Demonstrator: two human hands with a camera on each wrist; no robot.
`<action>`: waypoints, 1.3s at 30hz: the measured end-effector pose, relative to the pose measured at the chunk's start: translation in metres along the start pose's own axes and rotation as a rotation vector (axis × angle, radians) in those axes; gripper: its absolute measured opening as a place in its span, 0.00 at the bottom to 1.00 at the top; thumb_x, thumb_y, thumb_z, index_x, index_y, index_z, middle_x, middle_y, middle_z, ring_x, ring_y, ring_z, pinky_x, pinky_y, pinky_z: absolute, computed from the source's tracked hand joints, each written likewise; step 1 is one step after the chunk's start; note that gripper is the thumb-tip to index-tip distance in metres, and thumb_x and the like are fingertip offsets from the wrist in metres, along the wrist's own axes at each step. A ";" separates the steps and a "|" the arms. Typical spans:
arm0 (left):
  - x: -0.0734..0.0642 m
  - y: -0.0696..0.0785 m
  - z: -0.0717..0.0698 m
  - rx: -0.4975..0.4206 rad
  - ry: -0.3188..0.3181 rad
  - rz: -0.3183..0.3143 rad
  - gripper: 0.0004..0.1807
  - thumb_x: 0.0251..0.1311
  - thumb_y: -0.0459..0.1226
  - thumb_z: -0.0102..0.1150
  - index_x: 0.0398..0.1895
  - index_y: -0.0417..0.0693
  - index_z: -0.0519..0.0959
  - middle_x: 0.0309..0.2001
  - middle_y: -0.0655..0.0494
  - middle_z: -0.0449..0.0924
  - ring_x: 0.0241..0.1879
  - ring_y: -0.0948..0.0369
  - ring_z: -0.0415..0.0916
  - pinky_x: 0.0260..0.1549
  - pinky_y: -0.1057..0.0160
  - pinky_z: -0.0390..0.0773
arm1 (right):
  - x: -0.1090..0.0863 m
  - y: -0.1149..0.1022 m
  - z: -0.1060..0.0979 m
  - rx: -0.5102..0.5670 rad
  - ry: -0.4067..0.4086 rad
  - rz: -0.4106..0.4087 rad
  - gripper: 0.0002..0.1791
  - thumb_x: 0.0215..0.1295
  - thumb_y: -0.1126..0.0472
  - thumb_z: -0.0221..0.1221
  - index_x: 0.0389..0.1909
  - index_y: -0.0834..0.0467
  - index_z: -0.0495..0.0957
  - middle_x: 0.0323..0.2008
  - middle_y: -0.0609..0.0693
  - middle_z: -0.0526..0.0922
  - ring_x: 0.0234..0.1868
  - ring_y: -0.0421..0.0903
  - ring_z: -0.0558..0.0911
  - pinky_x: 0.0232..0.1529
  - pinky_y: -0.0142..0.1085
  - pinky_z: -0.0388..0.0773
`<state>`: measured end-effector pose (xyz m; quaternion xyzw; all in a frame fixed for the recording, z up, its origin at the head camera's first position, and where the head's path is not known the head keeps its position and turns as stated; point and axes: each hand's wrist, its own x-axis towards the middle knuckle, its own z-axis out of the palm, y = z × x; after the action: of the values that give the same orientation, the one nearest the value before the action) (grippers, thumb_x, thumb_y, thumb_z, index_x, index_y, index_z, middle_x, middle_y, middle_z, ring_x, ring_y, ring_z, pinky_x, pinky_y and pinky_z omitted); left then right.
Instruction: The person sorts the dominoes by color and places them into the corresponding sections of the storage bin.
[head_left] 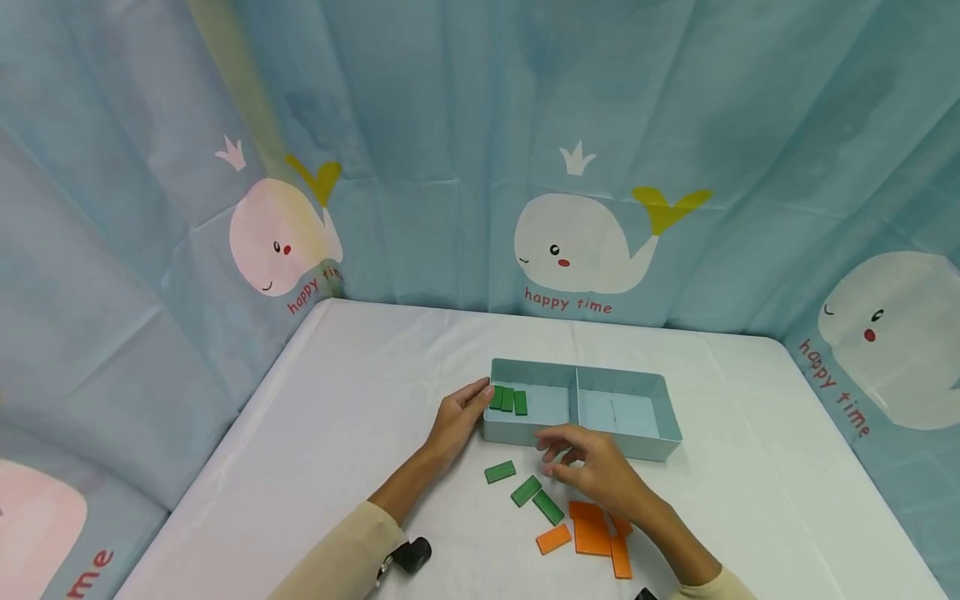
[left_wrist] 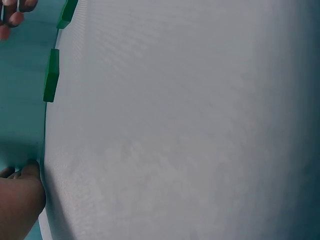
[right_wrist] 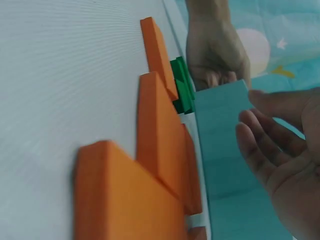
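And there it was, the blue backdrop (head_left: 420, 125), the biggest thing in sight, its white whales and "happy time" lettering rising behind the white desk (head_left: 750, 417)! On that desk sat the pale blue box (head_left: 652, 448), split by a divider into two compartments. The left hand (head_left: 453, 421) had it, gripping the box at its left end! Over to the right hand (head_left: 588, 462): fingers loosely bent, nothing in their grasp, poised by the near wall; whether it touched the box, the pictures could not tell. Below its wrist lay the orange pieces (head_left: 592, 533), a broad one amid narrower ones, some partly covered by the arm, one small piece off to the left. Then the smallest, the green blocks! Three of them (head_left: 526, 491) lay on the desk, left of the right hand's fingertips and a little nearer the person: one alone in front of the box, two just beside each other closer to the orange. Three more green blocks (head_left: 507, 400) stood side by side inside the left compartment, right next to the left hand's fingertips!
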<state>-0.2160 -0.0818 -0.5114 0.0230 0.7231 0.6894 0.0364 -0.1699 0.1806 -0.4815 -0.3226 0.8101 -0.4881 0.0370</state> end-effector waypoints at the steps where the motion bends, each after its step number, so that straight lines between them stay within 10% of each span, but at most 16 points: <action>1: 0.000 0.000 0.000 0.000 0.001 0.002 0.35 0.80 0.52 0.57 0.79 0.40 0.68 0.77 0.45 0.70 0.80 0.50 0.62 0.79 0.49 0.64 | -0.001 0.000 0.000 0.021 -0.026 0.009 0.22 0.69 0.68 0.70 0.62 0.64 0.81 0.49 0.58 0.89 0.45 0.42 0.87 0.46 0.35 0.89; 9: 0.001 0.000 0.000 0.002 0.004 -0.008 0.34 0.79 0.51 0.57 0.78 0.40 0.69 0.76 0.45 0.71 0.79 0.51 0.64 0.78 0.50 0.66 | -0.009 0.006 -0.001 0.147 -0.194 0.106 0.23 0.69 0.69 0.67 0.65 0.61 0.80 0.50 0.54 0.88 0.46 0.48 0.87 0.50 0.36 0.88; 39: 0.002 -0.002 -0.002 0.006 -0.009 0.011 0.34 0.80 0.50 0.56 0.79 0.39 0.68 0.76 0.44 0.71 0.78 0.50 0.64 0.78 0.49 0.66 | -0.016 0.012 -0.003 0.086 -0.339 0.190 0.32 0.59 0.69 0.74 0.65 0.47 0.82 0.49 0.47 0.87 0.49 0.48 0.83 0.50 0.34 0.83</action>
<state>-0.2178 -0.0833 -0.5136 0.0301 0.7248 0.6874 0.0359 -0.1641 0.1960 -0.4942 -0.3205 0.7974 -0.4552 0.2327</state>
